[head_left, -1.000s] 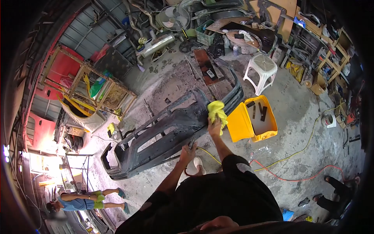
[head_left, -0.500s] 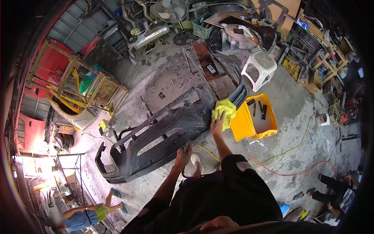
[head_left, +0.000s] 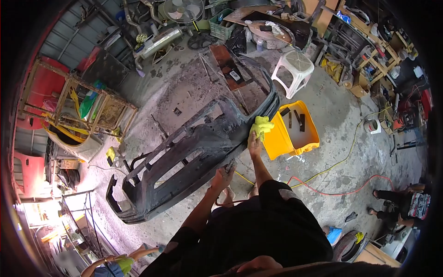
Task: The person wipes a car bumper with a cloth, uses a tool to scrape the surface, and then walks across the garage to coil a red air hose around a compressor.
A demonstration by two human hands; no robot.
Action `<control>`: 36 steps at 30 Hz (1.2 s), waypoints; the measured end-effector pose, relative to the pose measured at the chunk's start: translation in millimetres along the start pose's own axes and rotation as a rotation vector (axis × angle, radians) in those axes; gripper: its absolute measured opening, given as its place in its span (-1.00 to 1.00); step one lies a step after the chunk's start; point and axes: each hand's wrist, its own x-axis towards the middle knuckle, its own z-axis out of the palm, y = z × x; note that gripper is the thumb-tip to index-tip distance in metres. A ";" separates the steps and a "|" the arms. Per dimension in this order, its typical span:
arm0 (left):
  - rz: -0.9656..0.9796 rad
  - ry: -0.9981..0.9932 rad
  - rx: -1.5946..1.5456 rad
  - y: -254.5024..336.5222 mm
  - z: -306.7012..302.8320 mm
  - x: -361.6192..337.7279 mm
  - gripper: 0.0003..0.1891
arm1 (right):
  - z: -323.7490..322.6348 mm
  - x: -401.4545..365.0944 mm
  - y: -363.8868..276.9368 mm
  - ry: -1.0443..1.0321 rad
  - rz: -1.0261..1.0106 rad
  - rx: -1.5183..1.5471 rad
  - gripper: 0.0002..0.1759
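Two grips: right hand [head_left: 254, 141] clutches yellow cloth [head_left: 261, 125] on bumper [head_left: 194, 154], left hand [head_left: 224, 175] clasps bumper; bin [head_left: 282, 141] beside.

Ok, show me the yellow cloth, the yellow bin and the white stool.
yellow cloth [head_left: 261, 125]: head view, its bunched middle.
yellow bin [head_left: 280, 141]: head view, near outer wall.
white stool [head_left: 297, 63]: head view, seat top.

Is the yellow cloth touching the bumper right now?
Touching. The head view shows the right hand holding the yellow cloth against the bumper, with the cloth lying on its dark surface and no gap between them.
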 end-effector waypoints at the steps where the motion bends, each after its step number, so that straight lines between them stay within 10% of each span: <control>1: -0.007 -0.017 -0.020 -5.4 3.6 1.7 -0.63 | -2.7 -1.2 2.4 -0.023 0.032 0.051 -0.46; 10: -0.092 -0.068 -0.119 -34.5 43.0 15.5 -0.54 | -32.5 -12.6 -6.1 -0.207 0.272 0.216 -0.31; 17: -0.103 -0.107 0.003 -7.3 34.0 12.5 -0.48 | -16.0 -18.1 33.8 -0.263 0.049 0.335 -0.44; 36: -0.167 -0.026 0.093 -2.0 42.8 24.2 -0.48 | -103.3 -72.3 30.7 -0.017 0.133 0.678 -0.42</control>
